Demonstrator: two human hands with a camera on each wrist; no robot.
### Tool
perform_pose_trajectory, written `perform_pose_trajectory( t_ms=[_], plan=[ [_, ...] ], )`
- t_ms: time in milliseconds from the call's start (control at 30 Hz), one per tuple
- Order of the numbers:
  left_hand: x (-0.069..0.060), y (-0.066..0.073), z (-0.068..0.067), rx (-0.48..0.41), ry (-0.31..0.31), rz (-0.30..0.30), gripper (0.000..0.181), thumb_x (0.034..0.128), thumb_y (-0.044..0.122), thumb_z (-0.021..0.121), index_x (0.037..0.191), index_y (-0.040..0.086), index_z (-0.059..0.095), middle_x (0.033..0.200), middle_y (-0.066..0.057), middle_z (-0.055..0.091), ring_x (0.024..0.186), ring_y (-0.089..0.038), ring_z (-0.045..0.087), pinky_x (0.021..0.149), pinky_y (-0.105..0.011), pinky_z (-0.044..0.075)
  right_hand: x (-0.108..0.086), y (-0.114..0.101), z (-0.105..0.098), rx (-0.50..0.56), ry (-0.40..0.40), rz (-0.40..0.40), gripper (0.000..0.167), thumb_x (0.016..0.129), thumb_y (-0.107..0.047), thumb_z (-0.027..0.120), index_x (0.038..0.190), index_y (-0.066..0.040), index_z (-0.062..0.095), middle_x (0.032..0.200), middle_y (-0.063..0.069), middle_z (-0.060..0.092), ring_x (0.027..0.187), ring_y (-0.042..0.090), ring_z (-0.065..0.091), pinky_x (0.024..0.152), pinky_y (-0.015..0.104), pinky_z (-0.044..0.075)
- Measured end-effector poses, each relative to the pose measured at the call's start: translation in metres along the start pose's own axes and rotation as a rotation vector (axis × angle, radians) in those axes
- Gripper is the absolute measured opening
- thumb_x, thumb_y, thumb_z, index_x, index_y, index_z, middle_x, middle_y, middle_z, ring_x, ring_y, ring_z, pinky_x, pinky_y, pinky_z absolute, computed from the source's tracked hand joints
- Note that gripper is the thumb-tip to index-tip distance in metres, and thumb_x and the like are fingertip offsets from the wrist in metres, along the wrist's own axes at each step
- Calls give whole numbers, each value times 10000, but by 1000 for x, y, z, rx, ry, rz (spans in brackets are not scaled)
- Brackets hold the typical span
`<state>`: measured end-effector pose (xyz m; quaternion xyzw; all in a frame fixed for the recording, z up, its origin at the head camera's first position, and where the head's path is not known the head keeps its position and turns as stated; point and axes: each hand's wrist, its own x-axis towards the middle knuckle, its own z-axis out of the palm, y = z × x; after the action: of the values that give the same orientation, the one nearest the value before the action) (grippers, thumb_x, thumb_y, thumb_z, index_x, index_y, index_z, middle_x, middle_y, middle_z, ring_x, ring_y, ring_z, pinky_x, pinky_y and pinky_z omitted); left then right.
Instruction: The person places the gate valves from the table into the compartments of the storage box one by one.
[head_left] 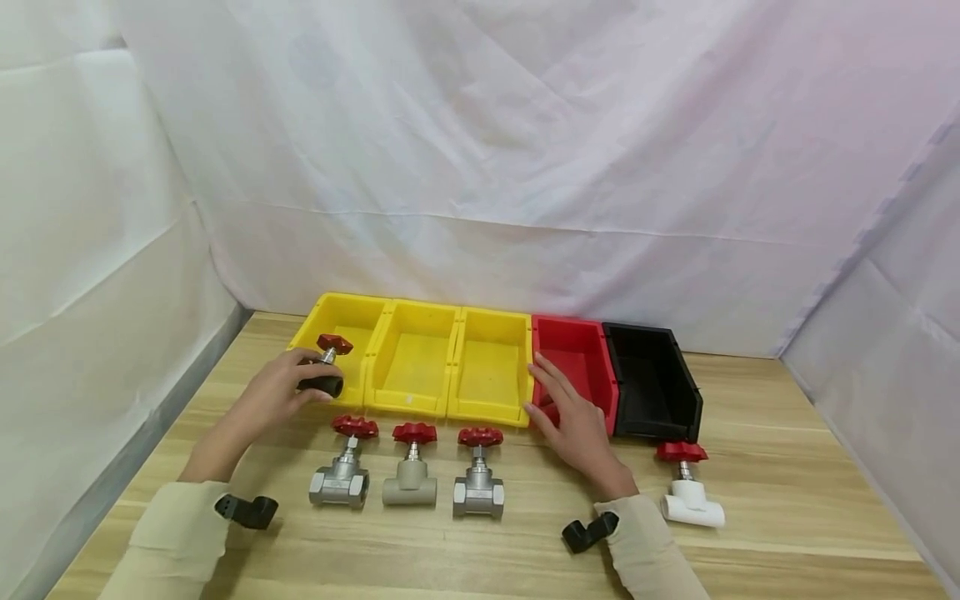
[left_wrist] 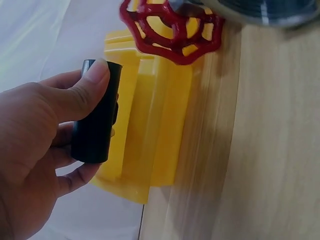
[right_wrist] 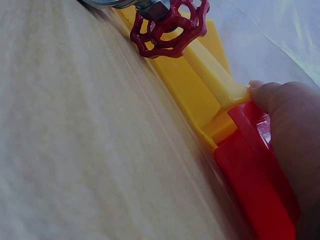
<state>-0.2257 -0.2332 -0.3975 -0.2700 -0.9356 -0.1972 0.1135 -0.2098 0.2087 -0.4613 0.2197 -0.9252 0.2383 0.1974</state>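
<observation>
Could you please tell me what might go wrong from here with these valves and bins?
The black valve may slip or twist, since the left hand pinches it by its body. Its red handwheel might catch on the leftmost yellow bin if lowered carelessly. The right hand rests where the rightmost yellow bin meets the red bin, so a push could shift them.

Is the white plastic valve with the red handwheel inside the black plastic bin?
No, the white valve rests on the wood-grain table, outside the black bin.
</observation>
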Motion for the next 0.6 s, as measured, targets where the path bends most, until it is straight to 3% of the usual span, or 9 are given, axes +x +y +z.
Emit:
perform_pose_trajectory(
  t_ms=[200,600],
  plan=[
    [13,-2,4,39,-19,-24,291,791,109,766,1077,80,722,1086,-247,580,952,-419,552,824,-569,465,-1,0,0,1,4,-6,696,866,-377,695,1473,-242,383,1550,-114,244,523,38,386,409,211,350],
    [34,-4,20,10,-44,-85,309,818,154,750,1114,74,709,1090,-229,577,1011,-388,520,862,-552,443,-1,0,-1,0,-1,16,704,862,-374,700,1477,-271,372,1549,-152,224,545,39,402,427,212,369]
  ],
)
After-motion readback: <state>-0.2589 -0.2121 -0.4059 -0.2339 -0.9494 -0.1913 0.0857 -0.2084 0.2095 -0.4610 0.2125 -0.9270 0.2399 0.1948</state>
